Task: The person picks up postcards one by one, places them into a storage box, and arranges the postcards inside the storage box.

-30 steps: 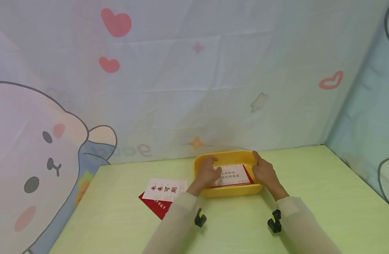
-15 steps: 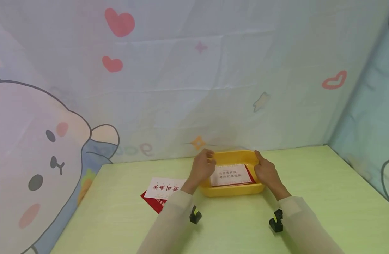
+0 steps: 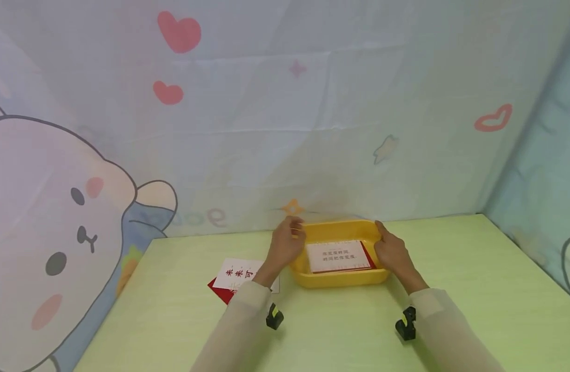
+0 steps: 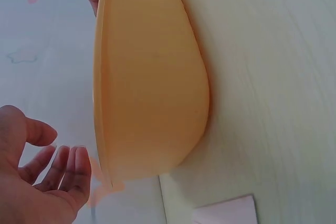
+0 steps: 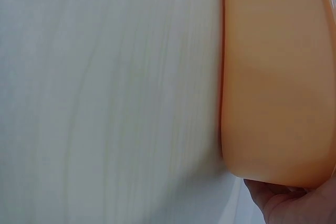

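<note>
A yellow plastic tray (image 3: 340, 279) stands on the table in the head view. In it lies a white card (image 3: 339, 257) with printed characters, a red card (image 3: 370, 256) showing from beneath. My right hand (image 3: 394, 253) grips the tray's right end, its thumb over the rim; the right wrist view shows fingers (image 5: 283, 198) against the outer wall. My left hand (image 3: 286, 245) is just off the tray's left end. In the left wrist view its fingers (image 4: 68, 174) are loosely bent, apart from the rim and holding nothing.
Left of the tray, a white card (image 3: 233, 274) with red characters overlaps a red card (image 3: 221, 293), both partly hidden by the left forearm. A printed cloth backdrop (image 3: 340, 129) hangs behind the pale green table (image 3: 461, 279). Black wrist cameras hang below both sleeves.
My left hand has come out of the tray and shifted left, uncovering the white card inside. The right hand keeps its grip, and the tray stays in place.
</note>
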`<state>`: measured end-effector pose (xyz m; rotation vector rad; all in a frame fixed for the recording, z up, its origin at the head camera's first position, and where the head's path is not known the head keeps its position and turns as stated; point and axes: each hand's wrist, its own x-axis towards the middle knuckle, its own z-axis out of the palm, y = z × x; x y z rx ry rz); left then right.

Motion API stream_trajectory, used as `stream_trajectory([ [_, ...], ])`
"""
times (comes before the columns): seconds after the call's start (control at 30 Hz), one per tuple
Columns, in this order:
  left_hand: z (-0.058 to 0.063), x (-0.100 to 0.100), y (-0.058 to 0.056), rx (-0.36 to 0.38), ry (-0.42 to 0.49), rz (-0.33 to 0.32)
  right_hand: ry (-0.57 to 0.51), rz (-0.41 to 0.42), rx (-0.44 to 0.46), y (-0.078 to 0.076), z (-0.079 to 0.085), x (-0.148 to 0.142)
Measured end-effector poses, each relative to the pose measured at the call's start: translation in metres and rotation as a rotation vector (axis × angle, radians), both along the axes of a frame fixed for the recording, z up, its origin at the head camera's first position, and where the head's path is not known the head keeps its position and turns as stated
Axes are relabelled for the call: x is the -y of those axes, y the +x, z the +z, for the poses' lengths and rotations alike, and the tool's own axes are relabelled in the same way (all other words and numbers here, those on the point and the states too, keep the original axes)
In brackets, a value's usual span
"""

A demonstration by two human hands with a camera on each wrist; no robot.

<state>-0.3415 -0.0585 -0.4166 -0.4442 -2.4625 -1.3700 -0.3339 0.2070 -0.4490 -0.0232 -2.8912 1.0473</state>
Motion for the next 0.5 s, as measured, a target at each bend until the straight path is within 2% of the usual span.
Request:
stream_trajectory([
  [0.23,0.0,0.019,0.002,0.021,0.024,0.035,0.006,0.004,-0.004,0.0,0.0,-0.002],
  [0.5,-0.004,0.046,0.001,0.038,-0.023,0.074,0.011,0.011,0.007,-0.002,0.001,-0.004],
])
